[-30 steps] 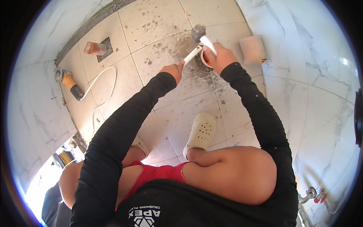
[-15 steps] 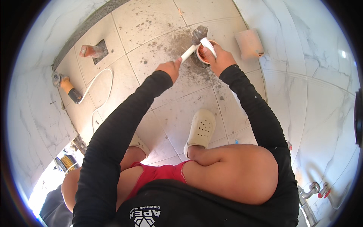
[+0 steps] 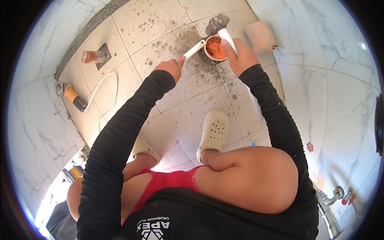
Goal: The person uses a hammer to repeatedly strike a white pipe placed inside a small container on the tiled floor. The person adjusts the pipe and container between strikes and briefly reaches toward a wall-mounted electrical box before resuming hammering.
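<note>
My left hand (image 3: pixel 169 69) is closed on a white handle (image 3: pixel 193 50) with a hole in its far end; the rest of that tool is hidden. In my right hand (image 3: pixel 241 58) is a white-handled tool (image 3: pixel 227 37). Its head (image 3: pixel 217 25) is caked in dark grey clumps, so its kind does not show. Between the hands stands a round, pale-rimmed opening (image 3: pixel 216 49) at the floor, with crumpled orange material inside. The left tool's end is beside its rim; the right tool's head is above its far side.
Grey debris lies on the beige tiled floor (image 3: pixel 172 44). At left are a yellow-and-black angle grinder (image 3: pixel 74 97) with a white cord (image 3: pixel 115 86) and a reddish cylinder (image 3: pixel 91 57) by a square floor hole (image 3: pixel 105 56). A dusty orange container (image 3: pixel 261 37) stands against the right wall.
My left hand has drawn back toward me and left with its handle. The right hand has shifted right, lifting its tool off the opening, so more orange material shows.
</note>
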`<state>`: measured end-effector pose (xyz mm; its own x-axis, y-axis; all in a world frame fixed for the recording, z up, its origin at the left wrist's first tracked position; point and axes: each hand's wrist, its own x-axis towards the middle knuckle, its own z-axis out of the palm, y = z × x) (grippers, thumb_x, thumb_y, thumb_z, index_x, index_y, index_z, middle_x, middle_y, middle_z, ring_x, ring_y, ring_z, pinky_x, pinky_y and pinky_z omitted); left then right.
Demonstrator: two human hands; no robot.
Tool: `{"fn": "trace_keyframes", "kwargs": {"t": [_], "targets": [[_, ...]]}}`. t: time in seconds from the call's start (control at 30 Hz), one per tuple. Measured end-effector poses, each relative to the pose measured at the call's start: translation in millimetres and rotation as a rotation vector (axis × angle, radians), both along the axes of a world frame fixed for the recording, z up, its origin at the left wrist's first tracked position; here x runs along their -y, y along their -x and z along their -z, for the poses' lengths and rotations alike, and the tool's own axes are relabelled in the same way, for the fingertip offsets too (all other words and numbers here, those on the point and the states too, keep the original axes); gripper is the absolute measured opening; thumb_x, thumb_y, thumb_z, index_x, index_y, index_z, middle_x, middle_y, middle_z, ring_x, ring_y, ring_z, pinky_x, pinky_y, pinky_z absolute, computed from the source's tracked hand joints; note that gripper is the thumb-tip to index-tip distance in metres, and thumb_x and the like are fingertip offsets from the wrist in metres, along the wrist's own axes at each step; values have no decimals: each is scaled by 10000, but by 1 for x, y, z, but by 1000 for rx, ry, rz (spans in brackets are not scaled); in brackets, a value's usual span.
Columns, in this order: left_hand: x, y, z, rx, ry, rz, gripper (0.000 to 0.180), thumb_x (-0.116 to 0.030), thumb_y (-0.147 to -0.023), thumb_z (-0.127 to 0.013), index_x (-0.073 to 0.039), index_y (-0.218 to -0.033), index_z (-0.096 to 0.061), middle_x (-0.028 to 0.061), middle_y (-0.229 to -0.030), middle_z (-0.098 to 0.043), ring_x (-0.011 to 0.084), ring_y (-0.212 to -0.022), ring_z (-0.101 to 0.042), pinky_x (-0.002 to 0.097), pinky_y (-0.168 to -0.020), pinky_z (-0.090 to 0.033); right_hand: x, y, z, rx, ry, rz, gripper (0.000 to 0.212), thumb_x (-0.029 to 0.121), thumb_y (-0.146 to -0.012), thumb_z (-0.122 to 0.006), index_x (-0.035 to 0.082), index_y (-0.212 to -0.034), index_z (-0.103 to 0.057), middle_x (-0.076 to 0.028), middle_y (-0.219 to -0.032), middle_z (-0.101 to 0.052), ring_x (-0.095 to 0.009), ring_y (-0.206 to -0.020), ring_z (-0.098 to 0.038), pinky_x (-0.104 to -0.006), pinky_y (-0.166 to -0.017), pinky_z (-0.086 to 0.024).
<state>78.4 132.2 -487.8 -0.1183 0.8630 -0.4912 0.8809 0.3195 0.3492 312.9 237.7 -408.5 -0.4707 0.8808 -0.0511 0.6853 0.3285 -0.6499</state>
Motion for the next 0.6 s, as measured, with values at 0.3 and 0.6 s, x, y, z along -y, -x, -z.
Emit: {"fn": "trace_keyframes", "kwargs": {"t": [0.3, 0.6], "targets": [[2, -3, 1, -13, 19, -8, 655, -487, -1058, -234, 38, -943, -607, 272, -791, -662, 458, -742, -646, 515, -702, -536, 26, 23, 24, 63, 47, 5, 493, 475, -986, -523, -15, -1012, -555, -260, -781, -646, -454, -767, -646, -487, -654, -508], [9, 3, 19, 85, -11, -95, 758, -548, -1044, -209, 46, -874, -648, 297, -799, -654, 474, -804, -641, 526, -742, -517, 20, 16, 17, -209, -91, 33, 449, 430, -978, -555, -17, -1023, -558, -278, -873, -635, -468, -750, -627, -497, -655, -511]]}}
